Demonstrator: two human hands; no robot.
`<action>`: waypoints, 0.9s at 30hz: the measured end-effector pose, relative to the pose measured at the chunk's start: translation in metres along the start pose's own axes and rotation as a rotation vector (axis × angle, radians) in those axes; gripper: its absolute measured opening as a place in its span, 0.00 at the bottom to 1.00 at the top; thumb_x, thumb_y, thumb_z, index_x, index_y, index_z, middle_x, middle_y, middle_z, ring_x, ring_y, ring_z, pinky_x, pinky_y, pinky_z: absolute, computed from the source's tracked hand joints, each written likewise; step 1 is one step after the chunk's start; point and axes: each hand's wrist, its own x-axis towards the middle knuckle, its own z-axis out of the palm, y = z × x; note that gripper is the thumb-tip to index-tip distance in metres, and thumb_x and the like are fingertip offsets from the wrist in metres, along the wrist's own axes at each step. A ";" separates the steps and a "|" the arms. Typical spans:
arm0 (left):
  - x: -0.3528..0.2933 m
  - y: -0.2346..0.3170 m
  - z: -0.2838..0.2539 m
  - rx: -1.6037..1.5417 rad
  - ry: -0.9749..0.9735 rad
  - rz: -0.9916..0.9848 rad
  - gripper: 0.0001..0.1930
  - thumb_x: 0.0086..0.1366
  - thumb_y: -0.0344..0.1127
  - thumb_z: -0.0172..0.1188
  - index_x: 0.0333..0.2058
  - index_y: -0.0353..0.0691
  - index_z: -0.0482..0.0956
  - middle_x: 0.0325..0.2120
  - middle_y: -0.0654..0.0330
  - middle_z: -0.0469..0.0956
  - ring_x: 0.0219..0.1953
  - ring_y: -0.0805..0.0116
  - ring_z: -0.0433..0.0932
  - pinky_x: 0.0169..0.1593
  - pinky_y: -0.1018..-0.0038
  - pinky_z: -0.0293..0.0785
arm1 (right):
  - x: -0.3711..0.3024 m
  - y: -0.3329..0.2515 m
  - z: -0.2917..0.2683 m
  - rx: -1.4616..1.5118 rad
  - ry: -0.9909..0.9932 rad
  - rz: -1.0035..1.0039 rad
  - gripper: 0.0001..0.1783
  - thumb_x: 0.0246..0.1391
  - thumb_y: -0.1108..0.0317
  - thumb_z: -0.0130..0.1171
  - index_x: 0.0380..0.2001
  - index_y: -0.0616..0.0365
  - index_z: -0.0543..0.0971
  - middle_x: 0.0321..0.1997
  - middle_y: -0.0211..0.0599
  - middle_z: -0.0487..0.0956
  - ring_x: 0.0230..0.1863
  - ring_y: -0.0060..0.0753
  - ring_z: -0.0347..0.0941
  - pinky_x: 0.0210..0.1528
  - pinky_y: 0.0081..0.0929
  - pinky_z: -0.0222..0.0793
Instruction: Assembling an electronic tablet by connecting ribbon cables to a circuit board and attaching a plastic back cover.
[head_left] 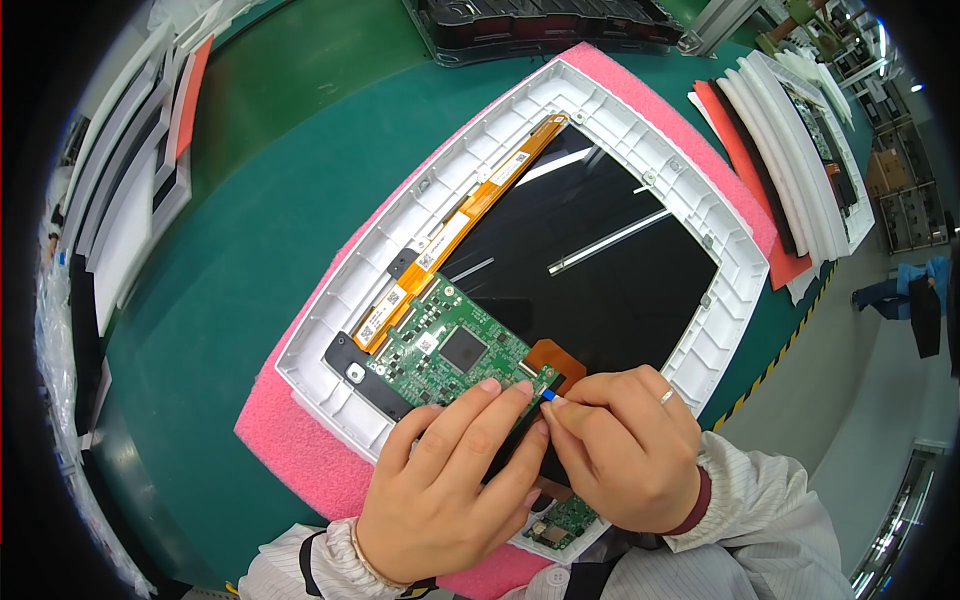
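Across the pink foam (300, 460), the white frame (650, 155) could slide if bumped, jarring the green board (463, 348) inside. Our left hand (445, 490), fingers spread along the board's lower edge, might flex it by overpressing. Our right hand (635, 445) pinches a blue tab (549, 394); a skewed tug could tear it.

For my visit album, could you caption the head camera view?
Left hand rests on a green circuit board; right hand pinches blue tab.
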 end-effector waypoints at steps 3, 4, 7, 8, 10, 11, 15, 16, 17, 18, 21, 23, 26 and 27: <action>0.000 0.000 -0.001 0.022 0.001 -0.006 0.18 0.55 0.40 0.59 0.45 0.43 0.79 0.54 0.57 0.73 0.56 0.63 0.70 0.52 0.67 0.65 | 0.000 0.000 0.001 0.012 0.003 0.008 0.10 0.36 0.81 0.69 0.24 0.63 0.78 0.28 0.38 0.77 0.26 0.35 0.73 0.24 0.24 0.68; 0.000 0.000 0.000 0.021 0.001 -0.007 0.18 0.55 0.40 0.59 0.45 0.43 0.79 0.54 0.57 0.73 0.56 0.63 0.70 0.52 0.67 0.65 | 0.000 0.000 0.002 0.019 0.007 0.010 0.10 0.36 0.81 0.69 0.24 0.63 0.77 0.28 0.38 0.77 0.25 0.35 0.73 0.24 0.24 0.68; 0.000 0.001 -0.001 0.023 -0.003 -0.004 0.19 0.55 0.41 0.60 0.45 0.43 0.79 0.54 0.57 0.72 0.57 0.63 0.69 0.53 0.67 0.65 | -0.001 0.000 0.003 0.031 0.022 0.009 0.11 0.36 0.81 0.69 0.24 0.63 0.77 0.28 0.38 0.77 0.25 0.35 0.73 0.23 0.25 0.68; 0.000 0.002 -0.002 0.025 -0.002 -0.003 0.19 0.55 0.41 0.60 0.45 0.43 0.79 0.54 0.57 0.72 0.57 0.63 0.69 0.53 0.67 0.65 | -0.001 0.000 0.002 0.036 0.031 0.008 0.11 0.35 0.81 0.69 0.24 0.63 0.77 0.28 0.38 0.77 0.25 0.35 0.73 0.23 0.25 0.68; -0.001 0.002 -0.001 0.021 -0.008 -0.008 0.19 0.55 0.41 0.60 0.45 0.44 0.79 0.54 0.57 0.72 0.57 0.63 0.69 0.53 0.67 0.64 | -0.001 0.000 0.002 0.040 0.029 0.005 0.11 0.35 0.81 0.69 0.24 0.63 0.78 0.28 0.38 0.77 0.25 0.35 0.73 0.24 0.25 0.68; -0.001 0.001 -0.001 0.021 -0.006 -0.007 0.19 0.55 0.41 0.60 0.45 0.44 0.79 0.54 0.57 0.72 0.57 0.63 0.69 0.53 0.67 0.64 | -0.001 0.000 0.002 0.045 0.028 0.002 0.11 0.35 0.82 0.69 0.24 0.63 0.78 0.28 0.38 0.77 0.25 0.35 0.73 0.24 0.25 0.68; -0.001 0.001 0.000 0.018 -0.002 -0.007 0.19 0.55 0.41 0.60 0.46 0.43 0.78 0.54 0.57 0.72 0.57 0.63 0.69 0.53 0.67 0.64 | -0.001 0.000 0.003 0.046 0.035 -0.010 0.11 0.35 0.82 0.69 0.25 0.64 0.79 0.29 0.39 0.77 0.26 0.35 0.74 0.25 0.25 0.70; -0.001 0.001 -0.001 0.019 -0.002 -0.007 0.19 0.55 0.41 0.60 0.46 0.43 0.78 0.54 0.57 0.72 0.57 0.63 0.69 0.53 0.67 0.64 | -0.002 0.000 0.003 0.044 0.036 -0.014 0.11 0.34 0.82 0.68 0.25 0.64 0.79 0.30 0.39 0.78 0.26 0.36 0.74 0.25 0.25 0.70; -0.001 0.001 -0.001 0.021 -0.001 -0.008 0.19 0.55 0.41 0.60 0.46 0.43 0.78 0.54 0.57 0.72 0.57 0.63 0.69 0.53 0.67 0.64 | -0.002 0.000 0.003 0.042 0.036 -0.019 0.11 0.34 0.82 0.68 0.26 0.64 0.79 0.30 0.39 0.78 0.27 0.36 0.75 0.26 0.25 0.71; -0.001 0.001 -0.001 0.021 0.000 -0.006 0.19 0.55 0.41 0.60 0.46 0.43 0.78 0.54 0.57 0.72 0.57 0.63 0.69 0.53 0.67 0.64 | -0.002 0.000 0.003 0.042 0.036 -0.020 0.11 0.34 0.82 0.68 0.26 0.64 0.79 0.30 0.39 0.78 0.27 0.36 0.75 0.26 0.25 0.71; -0.001 0.001 -0.001 0.020 0.001 -0.002 0.20 0.55 0.41 0.60 0.46 0.42 0.78 0.54 0.57 0.72 0.57 0.63 0.70 0.53 0.67 0.64 | -0.002 0.000 0.002 0.033 0.024 -0.019 0.11 0.34 0.82 0.67 0.26 0.64 0.79 0.30 0.40 0.78 0.27 0.37 0.75 0.26 0.26 0.72; -0.001 0.001 -0.001 0.018 0.001 0.000 0.20 0.55 0.41 0.60 0.47 0.42 0.78 0.54 0.57 0.72 0.57 0.63 0.70 0.53 0.67 0.64 | -0.002 0.000 0.003 0.020 0.032 -0.019 0.11 0.34 0.82 0.67 0.26 0.64 0.79 0.30 0.40 0.78 0.27 0.37 0.75 0.26 0.25 0.72; -0.002 0.000 -0.001 0.019 0.000 0.001 0.21 0.54 0.41 0.60 0.47 0.41 0.78 0.55 0.57 0.72 0.57 0.63 0.70 0.53 0.68 0.64 | -0.001 0.000 0.002 0.023 0.012 -0.010 0.12 0.33 0.83 0.66 0.26 0.64 0.78 0.30 0.40 0.79 0.27 0.37 0.75 0.26 0.26 0.72; -0.001 0.000 -0.001 0.016 0.000 0.003 0.21 0.54 0.41 0.60 0.47 0.41 0.78 0.55 0.57 0.72 0.57 0.63 0.69 0.53 0.67 0.64 | 0.000 0.000 0.001 0.022 0.011 -0.010 0.12 0.33 0.83 0.66 0.26 0.64 0.78 0.30 0.40 0.79 0.27 0.37 0.75 0.26 0.26 0.72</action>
